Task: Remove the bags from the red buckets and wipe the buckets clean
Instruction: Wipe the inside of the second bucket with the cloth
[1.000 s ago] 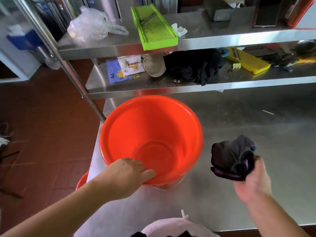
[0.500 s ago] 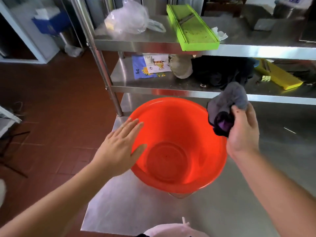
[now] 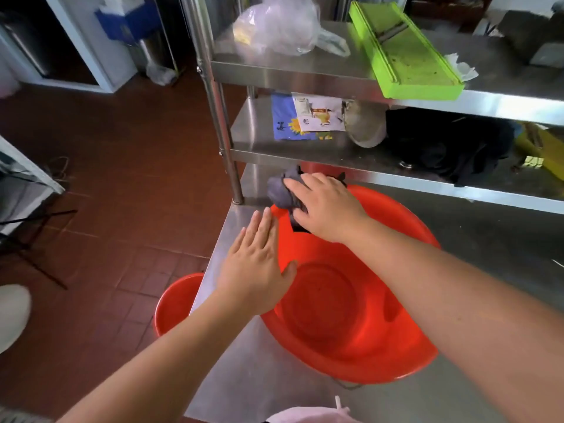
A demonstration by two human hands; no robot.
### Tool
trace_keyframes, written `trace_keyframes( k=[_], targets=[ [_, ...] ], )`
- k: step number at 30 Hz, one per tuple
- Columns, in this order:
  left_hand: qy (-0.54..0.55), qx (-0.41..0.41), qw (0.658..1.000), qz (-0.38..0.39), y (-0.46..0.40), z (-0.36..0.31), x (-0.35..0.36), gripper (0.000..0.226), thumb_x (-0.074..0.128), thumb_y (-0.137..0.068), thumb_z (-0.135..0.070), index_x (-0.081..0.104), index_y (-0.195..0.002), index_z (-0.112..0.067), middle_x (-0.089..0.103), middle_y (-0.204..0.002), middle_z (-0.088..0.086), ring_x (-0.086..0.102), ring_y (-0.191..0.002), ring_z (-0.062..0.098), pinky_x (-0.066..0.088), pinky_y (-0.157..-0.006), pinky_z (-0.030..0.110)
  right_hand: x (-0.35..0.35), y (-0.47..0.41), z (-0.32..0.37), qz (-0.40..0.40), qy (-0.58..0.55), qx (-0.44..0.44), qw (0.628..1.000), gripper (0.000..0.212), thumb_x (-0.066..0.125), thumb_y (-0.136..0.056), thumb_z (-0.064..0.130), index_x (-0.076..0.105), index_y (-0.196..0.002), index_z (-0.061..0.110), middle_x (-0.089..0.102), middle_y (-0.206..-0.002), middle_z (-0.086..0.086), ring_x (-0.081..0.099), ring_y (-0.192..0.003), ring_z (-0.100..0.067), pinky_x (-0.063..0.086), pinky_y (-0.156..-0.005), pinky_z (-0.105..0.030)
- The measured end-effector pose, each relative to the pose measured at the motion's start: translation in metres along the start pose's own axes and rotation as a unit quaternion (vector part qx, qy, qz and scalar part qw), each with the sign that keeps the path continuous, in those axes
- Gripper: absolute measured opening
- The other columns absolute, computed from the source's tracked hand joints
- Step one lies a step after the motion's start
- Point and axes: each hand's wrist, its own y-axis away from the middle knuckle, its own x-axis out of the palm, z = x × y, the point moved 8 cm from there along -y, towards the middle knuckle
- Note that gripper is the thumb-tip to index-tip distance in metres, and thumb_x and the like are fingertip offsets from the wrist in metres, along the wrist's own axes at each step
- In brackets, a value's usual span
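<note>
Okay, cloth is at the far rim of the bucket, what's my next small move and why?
Probably sweep the cloth along the rim and down the inner wall. The right hand presses it at the bucket's far-left rim, the left hand lies flat on the near-left rim, and no bag shows inside.

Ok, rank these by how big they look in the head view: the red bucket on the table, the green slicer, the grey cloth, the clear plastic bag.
1. red bucket
2. green slicer
3. plastic bag, though it sits farther from the camera
4. grey cloth, partly hidden under the right hand

Two red buckets (image 3: 351,300) (image 3: 175,303), one cloth (image 3: 282,190), two slicers (image 3: 406,53) (image 3: 540,148).
</note>
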Motion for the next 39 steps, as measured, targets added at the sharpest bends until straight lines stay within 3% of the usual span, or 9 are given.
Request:
trace_keyframes(
  k=[3, 6, 10, 13, 20, 26, 32, 39],
  targets=[
    [0.012, 0.006, 1.000, 0.010, -0.001, 0.000, 0.001, 0.092, 0.030, -0.101, -0.066, -0.019, -0.162, -0.017, -0.027, -0.169, 0.001, -0.029, -0.156, 0.019, -0.016, -0.125, 0.034, 0.022, -0.004, -0.006, 0.046, 0.025, -0.001, 0.999, 0.067, 0.058, -0.090, 0.040, 0.042, -0.153, 0.023, 0.050, -0.146, -0.009, 0.041, -0.138, -0.030, 0.029, -0.118, -0.044],
    [0.014, 0.004, 1.000, 0.020, -0.002, 0.002, 0.003, 0.096, 0.038, -0.100, -0.062, -0.015, -0.165, -0.015, -0.027, -0.171, 0.003, -0.028, -0.157, 0.020, -0.006, -0.131, 0.038, 0.026, -0.004, -0.028, 0.055, 0.034, 0.026, 0.998, 0.071, 0.057, -0.091, 0.041, 0.036, -0.156, 0.023, 0.048, -0.150, -0.011, 0.040, -0.141, -0.031, 0.023, -0.123, -0.043],
    [0.035, -0.005, 0.999, 0.013, 0.000, 0.003, 0.004, 0.098, 0.046, -0.098, -0.055, -0.013, -0.166, -0.016, -0.026, -0.172, 0.000, -0.024, -0.158, 0.017, -0.004, -0.128, 0.032, 0.015, 0.006, -0.074, 0.055, 0.050, 0.087, 0.993, 0.070, 0.056, -0.091, 0.043, 0.037, -0.154, 0.019, 0.055, -0.138, -0.014, 0.050, -0.129, -0.036, 0.035, -0.112, -0.046],
    [0.043, -0.014, 0.999, 0.005, -0.001, 0.003, 0.004, 0.099, 0.049, -0.097, -0.052, -0.012, -0.166, -0.018, -0.025, -0.172, -0.003, -0.022, -0.159, 0.015, -0.001, -0.122, 0.028, 0.010, 0.029, -0.117, 0.088, 0.031, 0.164, 0.982, 0.070, 0.053, -0.095, 0.051, 0.032, -0.155, 0.020, 0.051, -0.141, -0.016, 0.050, -0.129, -0.039, 0.042, -0.104, -0.049],
    [0.062, -0.029, 0.998, 0.007, -0.004, 0.005, 0.011, 0.100, 0.056, -0.094, -0.044, -0.005, -0.167, -0.016, -0.017, -0.174, -0.001, -0.017, -0.160, 0.018, 0.005, -0.129, 0.035, -0.005, 0.110, -0.157, 0.070, -0.056, 0.300, 0.950, 0.066, 0.053, -0.097, 0.051, 0.029, -0.151, 0.019, 0.045, -0.145, -0.015, 0.049, -0.128, -0.042, 0.046, -0.098, -0.053],
    [0.065, -0.039, 0.997, 0.015, -0.006, 0.005, 0.012, 0.101, 0.058, -0.092, -0.041, -0.004, -0.168, -0.014, -0.014, -0.175, 0.002, -0.018, -0.160, 0.021, 0.004, -0.132, 0.038, -0.020, 0.182, -0.153, 0.022, -0.089, 0.392, 0.916, 0.060, 0.059, -0.097, 0.042, 0.040, -0.140, 0.005, 0.047, -0.139, -0.022, 0.048, -0.126, -0.045, 0.041, -0.100, -0.051],
    [0.078, -0.047, 0.996, 0.015, -0.004, 0.000, 0.005, 0.100, 0.063, -0.093, -0.034, 0.000, -0.167, -0.010, -0.012, -0.175, 0.006, -0.013, -0.161, 0.025, -0.001, -0.131, 0.035, -0.029, 0.248, -0.124, -0.024, -0.102, 0.483, 0.869, 0.052, 0.058, -0.095, 0.047, 0.047, -0.115, 0.001, 0.056, -0.118, -0.029, 0.054, -0.110, -0.048, 0.045, -0.086, -0.050],
    [0.083, -0.052, 0.995, 0.025, -0.002, -0.003, 0.003, 0.101, 0.065, -0.093, -0.030, -0.001, -0.167, -0.009, -0.011, -0.175, 0.008, -0.011, -0.161, 0.030, 0.002, -0.131, 0.038, -0.028, 0.290, -0.080, -0.039, -0.057, 0.528, 0.847, 0.062, 0.055, -0.090, 0.056, 0.045, -0.115, 0.000, 0.057, -0.111, -0.029, 0.057, -0.103, -0.048, 0.047, -0.080, -0.049]
  ],
)
